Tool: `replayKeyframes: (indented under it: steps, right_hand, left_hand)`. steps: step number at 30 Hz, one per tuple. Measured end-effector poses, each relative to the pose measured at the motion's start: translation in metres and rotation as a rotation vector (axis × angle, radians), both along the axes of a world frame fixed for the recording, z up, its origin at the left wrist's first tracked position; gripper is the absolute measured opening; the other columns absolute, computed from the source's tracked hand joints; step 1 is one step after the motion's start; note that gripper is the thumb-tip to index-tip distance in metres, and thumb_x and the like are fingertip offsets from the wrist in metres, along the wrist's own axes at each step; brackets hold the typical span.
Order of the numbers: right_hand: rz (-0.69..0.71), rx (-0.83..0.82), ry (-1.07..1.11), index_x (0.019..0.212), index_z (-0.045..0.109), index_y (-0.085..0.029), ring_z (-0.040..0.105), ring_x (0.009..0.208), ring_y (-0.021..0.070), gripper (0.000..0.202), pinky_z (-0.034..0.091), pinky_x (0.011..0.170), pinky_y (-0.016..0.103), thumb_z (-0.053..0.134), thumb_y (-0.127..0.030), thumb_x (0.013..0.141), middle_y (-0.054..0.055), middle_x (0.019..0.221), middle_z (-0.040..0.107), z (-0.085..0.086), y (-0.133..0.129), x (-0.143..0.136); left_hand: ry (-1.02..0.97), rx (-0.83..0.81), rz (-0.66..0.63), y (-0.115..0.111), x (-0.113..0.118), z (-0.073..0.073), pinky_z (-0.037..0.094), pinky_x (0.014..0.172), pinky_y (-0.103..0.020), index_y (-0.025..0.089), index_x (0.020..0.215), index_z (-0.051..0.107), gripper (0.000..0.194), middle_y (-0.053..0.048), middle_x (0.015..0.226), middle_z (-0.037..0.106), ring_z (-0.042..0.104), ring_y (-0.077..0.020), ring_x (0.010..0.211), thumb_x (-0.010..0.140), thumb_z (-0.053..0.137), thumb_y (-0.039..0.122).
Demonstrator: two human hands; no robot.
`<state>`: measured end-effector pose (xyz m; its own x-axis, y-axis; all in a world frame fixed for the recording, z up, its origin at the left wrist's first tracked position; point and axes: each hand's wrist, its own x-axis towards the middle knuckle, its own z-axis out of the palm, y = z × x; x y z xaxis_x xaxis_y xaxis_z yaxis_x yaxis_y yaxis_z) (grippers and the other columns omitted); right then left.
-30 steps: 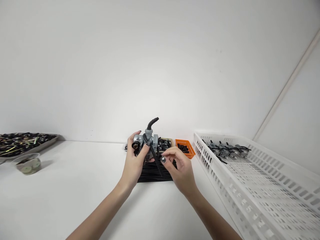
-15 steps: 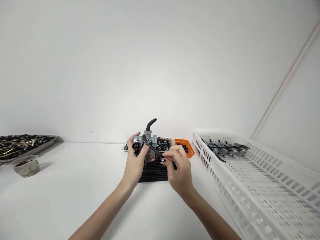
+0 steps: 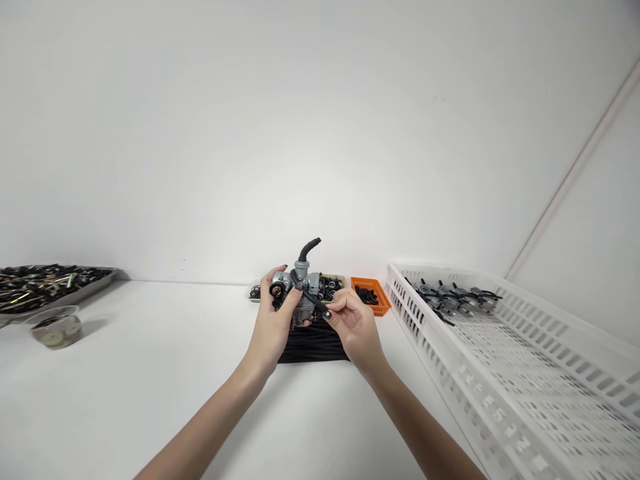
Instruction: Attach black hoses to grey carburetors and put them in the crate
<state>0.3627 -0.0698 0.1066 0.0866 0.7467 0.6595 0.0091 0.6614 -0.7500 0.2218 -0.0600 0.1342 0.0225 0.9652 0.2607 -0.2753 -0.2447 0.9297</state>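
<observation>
A silver carburetor (image 3: 314, 283) is held up over the table, with a curved black rubber boot (image 3: 309, 249) on its top. My left hand (image 3: 274, 320) grips it from the left, thumb across the front and fingers behind, partly hidden. A black rubber hose (image 3: 311, 299) runs slantwise down across the carburetor's front. Its lower right end is pinched between the thumb and forefinger of my right hand (image 3: 354, 323). Beneath both hands lies a bundle of black hoses (image 3: 313, 347).
A white perforated crate (image 3: 450, 360) at right holds several carburetors (image 3: 450, 297). An orange basket (image 3: 383, 307) with small black parts stands behind my right hand. Trays of small parts sit behind the carburetor. At left are a metal tray (image 3: 95, 293) of parts and a clear plastic cup (image 3: 57, 328).
The view has shifted slightly. My right thumb and fingers have closed more tightly on the hose end. My left hand keeps its hold on the carburetor.
</observation>
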Motion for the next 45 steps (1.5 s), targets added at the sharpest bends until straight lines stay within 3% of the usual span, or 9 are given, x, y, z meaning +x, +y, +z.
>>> replayKeyframes:
  steps: [6,9,13,17,23,31,35,39,45]
  right_hand:
    - [0.134,-0.207,0.200,0.068,0.053,-0.019,0.058,0.099,0.0198,0.026,0.045,0.091,0.036,0.074,-0.034,0.070,0.005,0.108,0.050,0.000,0.000,-0.001]
    - [0.250,-0.311,0.315,0.080,0.053,-0.022,0.059,0.102,0.0197,0.028,0.044,0.092,0.037,0.077,-0.031,0.068,0.005,0.123,0.052,0.000,0.001,-0.001]
    - [0.432,-0.443,0.373,0.110,0.050,-0.029,0.062,0.091,0.0164,0.052,0.047,0.086,0.034,0.079,-0.025,0.066,0.004,0.111,0.063,0.000,0.003,0.001]
    - [0.576,-0.442,0.376,0.123,0.049,-0.030,0.061,0.098,0.0194,0.064,0.046,0.088,0.036,0.078,-0.026,0.066,0.006,0.115,0.064,0.004,0.003,0.002]
    - [0.390,-0.400,0.296,0.124,0.053,-0.027,0.059,0.107,0.0239,0.062,0.044,0.094,0.040,0.077,-0.035,0.067,0.006,0.109,0.067,0.007,-0.003,-0.005]
    - [0.339,-0.401,0.206,0.116,0.058,-0.021,0.062,0.103,0.0261,0.054,0.043,0.097,0.046,0.076,-0.038,0.068,0.007,0.100,0.071,0.012,-0.006,0.003]
    - [0.344,-0.336,0.144,0.129,0.046,-0.024,0.061,0.107,0.0251,0.064,0.041,0.100,0.048,0.074,-0.038,0.072,0.007,0.110,0.067,0.012,-0.008,0.001]
    - [0.294,-0.241,0.092,0.140,0.027,-0.029,0.057,0.113,0.0241,0.088,0.042,0.101,0.047,0.077,-0.032,0.068,0.008,0.128,0.056,0.008,-0.016,-0.006]
    - [0.128,-0.101,0.020,0.127,0.042,-0.030,0.055,0.114,0.0232,0.075,0.046,0.096,0.039,0.081,-0.021,0.062,0.005,0.124,0.058,0.010,-0.026,-0.013]
  left_hand:
    - [0.025,-0.010,-0.017,-0.001,0.000,0.000,0.054,0.049,-0.025,0.032,0.121,0.040,0.051,-0.001,0.101,0.056,0.063,-0.0169,0.075,0.077,0.062,0.046]
    - [0.017,-0.038,-0.042,-0.002,0.002,-0.001,0.054,0.048,-0.025,0.031,0.122,0.040,0.049,-0.002,0.104,0.057,0.063,-0.0166,0.074,0.078,0.060,0.043]
    - [0.010,-0.065,-0.055,-0.001,0.004,-0.001,0.054,0.048,-0.025,0.031,0.121,0.042,0.047,-0.003,0.107,0.056,0.064,-0.0163,0.073,0.079,0.060,0.042]
    - [-0.005,-0.052,-0.054,-0.001,0.003,0.001,0.055,0.049,-0.025,0.030,0.121,0.042,0.048,-0.002,0.103,0.058,0.064,-0.0157,0.071,0.078,0.060,0.041]
    - [-0.003,-0.048,-0.094,-0.003,0.004,0.003,0.055,0.048,-0.024,0.028,0.119,0.045,0.050,-0.002,0.100,0.058,0.063,-0.0143,0.067,0.074,0.064,0.043]
    - [0.011,-0.052,-0.118,-0.004,0.004,-0.001,0.054,0.048,-0.023,0.028,0.117,0.048,0.050,-0.003,0.104,0.058,0.061,-0.0143,0.069,0.074,0.064,0.044]
    - [-0.033,-0.098,-0.118,-0.004,0.005,0.000,0.053,0.051,-0.024,0.028,0.119,0.049,0.047,-0.003,0.107,0.061,0.063,-0.0167,0.074,0.075,0.061,0.042]
    - [-0.039,-0.056,-0.055,-0.006,0.004,0.003,0.053,0.066,-0.028,0.027,0.120,0.052,0.049,-0.003,0.105,0.064,0.064,-0.0198,0.084,0.075,0.061,0.043]
    - [0.162,0.087,0.007,-0.017,0.003,0.009,0.050,0.074,-0.032,0.026,0.118,0.055,0.052,-0.004,0.098,0.064,0.061,-0.0227,0.085,0.072,0.061,0.050]
